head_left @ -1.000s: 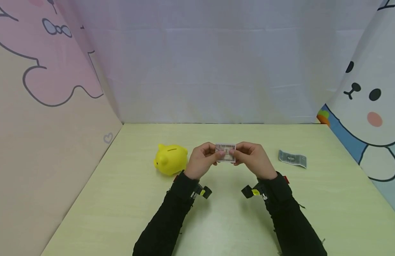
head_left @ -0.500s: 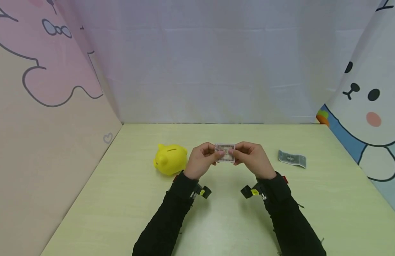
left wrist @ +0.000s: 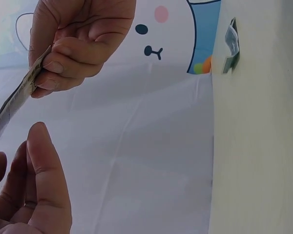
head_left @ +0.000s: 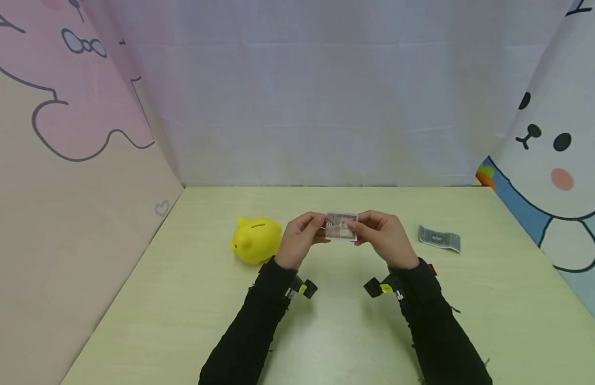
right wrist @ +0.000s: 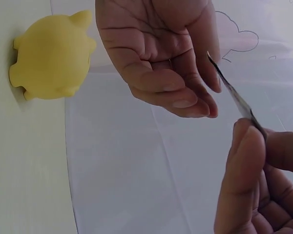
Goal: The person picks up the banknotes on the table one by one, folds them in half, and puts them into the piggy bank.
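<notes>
A small folded banknote (head_left: pixel 341 226) is held up above the middle of the table, and my right hand (head_left: pixel 379 233) pinches its right edge. In the right wrist view the right thumb (right wrist: pixel 244 161) presses the banknote (right wrist: pixel 234 95), which shows edge-on. My left hand (head_left: pixel 304 235) is at the note's left edge with its fingers loosely curled. In the left wrist view the left thumb (left wrist: pixel 41 161) stands apart from the banknote (left wrist: pixel 19 95). A yellow piggy bank (head_left: pixel 256 240) with a slot on top sits just left of the left hand.
A second, grey-green banknote (head_left: pixel 439 238) lies slightly curled on the pale green table (head_left: pixel 336 331), to the right of my right hand. Printed cloth walls close off the left, back and right sides.
The note has risen slightly and shifted a little right with the right hand. The left hand's pinch on it has loosened. The piggy bank and the other note have not moved.
</notes>
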Demonstrator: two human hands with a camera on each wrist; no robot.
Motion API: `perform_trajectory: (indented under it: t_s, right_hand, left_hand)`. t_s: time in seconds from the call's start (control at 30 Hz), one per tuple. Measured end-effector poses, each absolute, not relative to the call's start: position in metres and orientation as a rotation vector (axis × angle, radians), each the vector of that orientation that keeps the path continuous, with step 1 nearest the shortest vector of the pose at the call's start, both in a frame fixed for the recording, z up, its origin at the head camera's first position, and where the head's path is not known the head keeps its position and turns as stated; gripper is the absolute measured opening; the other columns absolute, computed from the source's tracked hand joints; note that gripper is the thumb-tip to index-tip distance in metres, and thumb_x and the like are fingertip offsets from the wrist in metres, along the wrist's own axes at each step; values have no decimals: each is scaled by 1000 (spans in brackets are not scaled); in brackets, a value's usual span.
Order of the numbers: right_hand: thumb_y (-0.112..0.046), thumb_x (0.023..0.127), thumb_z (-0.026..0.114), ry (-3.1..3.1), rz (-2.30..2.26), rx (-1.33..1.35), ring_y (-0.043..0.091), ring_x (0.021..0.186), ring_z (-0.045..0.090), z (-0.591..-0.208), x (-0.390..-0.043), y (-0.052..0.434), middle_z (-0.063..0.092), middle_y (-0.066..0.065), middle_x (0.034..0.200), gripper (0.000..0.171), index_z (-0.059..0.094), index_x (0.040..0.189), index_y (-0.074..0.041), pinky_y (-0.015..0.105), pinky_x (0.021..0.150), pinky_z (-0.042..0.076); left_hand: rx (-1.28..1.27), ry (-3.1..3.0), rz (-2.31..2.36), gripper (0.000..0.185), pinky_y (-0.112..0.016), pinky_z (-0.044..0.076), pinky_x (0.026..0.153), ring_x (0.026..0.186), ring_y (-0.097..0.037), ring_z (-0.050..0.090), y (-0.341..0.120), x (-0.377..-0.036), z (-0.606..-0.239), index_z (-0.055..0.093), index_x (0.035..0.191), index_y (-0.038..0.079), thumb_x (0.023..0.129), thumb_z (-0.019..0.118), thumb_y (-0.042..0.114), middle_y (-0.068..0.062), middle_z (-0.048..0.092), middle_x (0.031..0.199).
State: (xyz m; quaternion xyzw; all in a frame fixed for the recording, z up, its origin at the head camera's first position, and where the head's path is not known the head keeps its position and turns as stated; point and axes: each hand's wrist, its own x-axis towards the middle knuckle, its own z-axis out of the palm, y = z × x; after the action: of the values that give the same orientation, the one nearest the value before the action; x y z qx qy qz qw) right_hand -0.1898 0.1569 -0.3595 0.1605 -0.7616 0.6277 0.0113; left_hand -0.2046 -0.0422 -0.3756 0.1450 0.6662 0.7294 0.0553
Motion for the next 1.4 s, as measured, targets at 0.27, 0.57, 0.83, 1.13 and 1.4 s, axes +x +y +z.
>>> perform_trajectory:
  t_s: [0.27,0.57,0.83,1.13,1.4]
  right_hand:
    - [-19,89,61,-2363,1966,502,16,66,61,-358,-189,157,65,3,83,25,62,98,4,37,66,56]
    - [-19,88,62,-2354,1980,504,16,66,60,-358,-189,156,64,-1,82,26,62,98,5,29,63,56]
    - [-19,89,62,-2374,1947,513,17,66,59,-358,-190,155,63,13,85,24,63,98,3,29,63,55]
    - [-19,89,61,-2389,1919,503,16,67,59,-359,-190,154,63,7,82,23,64,98,2,28,62,55]
    - [-19,89,61,-2395,1907,517,16,68,60,-360,-188,154,64,5,84,22,64,98,1,28,63,55]
  left_hand:
    - [472,1985,2188,28,-33,55,79,82,-13,63,-42,-204,-376,57,117,-3,95,49,12,-16,59,105]
    - [509,1947,2150,28,-40,51,86,89,-14,62,-41,-202,-372,56,119,-2,95,48,11,-20,58,113]
    - [577,1902,2143,31,-38,52,84,91,-15,63,-42,-202,-374,54,122,-4,96,47,11,-22,57,116]
    - [613,1900,2102,33,-34,52,84,89,-15,62,-41,-200,-372,56,121,-1,93,52,16,-20,58,115]
    - [612,1894,2096,32,-38,51,86,90,-19,62,-40,-200,-375,57,119,-1,92,54,17,-19,59,113]
